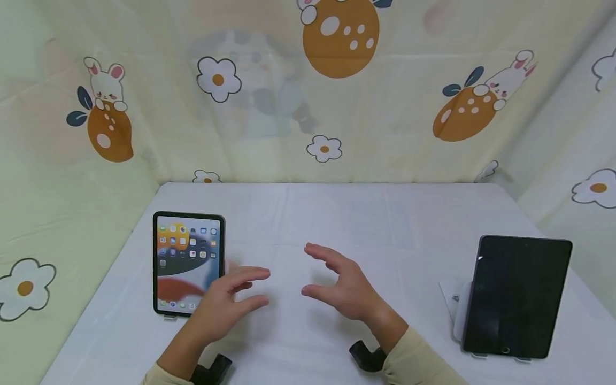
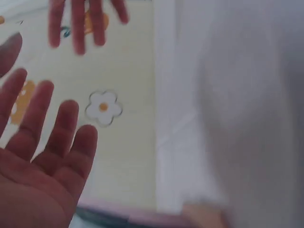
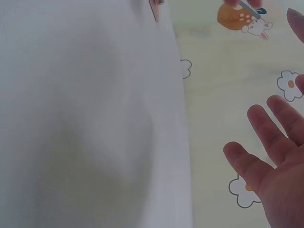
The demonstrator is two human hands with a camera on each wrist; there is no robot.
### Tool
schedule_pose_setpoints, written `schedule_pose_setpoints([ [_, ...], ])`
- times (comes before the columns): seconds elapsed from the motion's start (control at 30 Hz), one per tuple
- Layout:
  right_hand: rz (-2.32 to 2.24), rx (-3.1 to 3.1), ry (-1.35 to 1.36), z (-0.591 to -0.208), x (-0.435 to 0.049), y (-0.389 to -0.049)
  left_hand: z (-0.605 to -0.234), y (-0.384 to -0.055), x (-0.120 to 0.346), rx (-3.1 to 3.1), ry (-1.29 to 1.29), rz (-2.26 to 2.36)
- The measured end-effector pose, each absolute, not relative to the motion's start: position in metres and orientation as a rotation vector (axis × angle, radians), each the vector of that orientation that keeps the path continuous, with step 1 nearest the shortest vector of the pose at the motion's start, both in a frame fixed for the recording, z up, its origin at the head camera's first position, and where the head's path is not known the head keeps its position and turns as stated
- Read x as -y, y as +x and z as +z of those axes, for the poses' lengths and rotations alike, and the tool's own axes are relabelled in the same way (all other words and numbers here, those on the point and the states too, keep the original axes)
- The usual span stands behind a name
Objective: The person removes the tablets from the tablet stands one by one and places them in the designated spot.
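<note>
My left hand (image 1: 226, 299) is held above the white table, fingers extended and thumb apart, with nothing in its grasp. It overlaps the lower right corner of a lit tablet (image 1: 189, 251) showing a home screen of app icons; whether they touch cannot be told. Facing it across a gap, my right hand (image 1: 348, 289) is raised with spread fingers and an empty palm. In the left wrist view, the left palm (image 2: 42, 166) shows extended fingers. The right wrist view has the right hand (image 3: 280, 166) with its fingers apart.
A second tablet (image 1: 517, 297) with a dark screen leans on a white stand (image 1: 462, 313) at the table's right. Behind the white table (image 1: 361, 214) hangs a cream curtain (image 1: 269, 117) printed with rabbits and flowers. Black wrist mounts (image 1: 368, 357) sit by both sleeves.
</note>
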State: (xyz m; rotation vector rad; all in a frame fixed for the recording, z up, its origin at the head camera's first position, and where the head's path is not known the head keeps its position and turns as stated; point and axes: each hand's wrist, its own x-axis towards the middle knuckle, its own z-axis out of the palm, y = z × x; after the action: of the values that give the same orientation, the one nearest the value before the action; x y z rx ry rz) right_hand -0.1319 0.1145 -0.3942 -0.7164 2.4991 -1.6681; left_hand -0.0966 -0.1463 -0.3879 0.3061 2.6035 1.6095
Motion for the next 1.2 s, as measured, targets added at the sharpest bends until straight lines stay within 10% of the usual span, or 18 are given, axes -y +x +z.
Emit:
schedule_pose_setpoints([
  [0.47, -1.600, -2.511, -0.681, -0.399, -0.108, -0.131, -0.376, -0.081, 0.226, -2.782, 0.514, 1.603],
  [1.2, -1.533, -2.517, -0.709, -0.388, -0.092, -0.152, -0.373, -0.107, 0.319, -2.993, 0.040, 1.422],
])
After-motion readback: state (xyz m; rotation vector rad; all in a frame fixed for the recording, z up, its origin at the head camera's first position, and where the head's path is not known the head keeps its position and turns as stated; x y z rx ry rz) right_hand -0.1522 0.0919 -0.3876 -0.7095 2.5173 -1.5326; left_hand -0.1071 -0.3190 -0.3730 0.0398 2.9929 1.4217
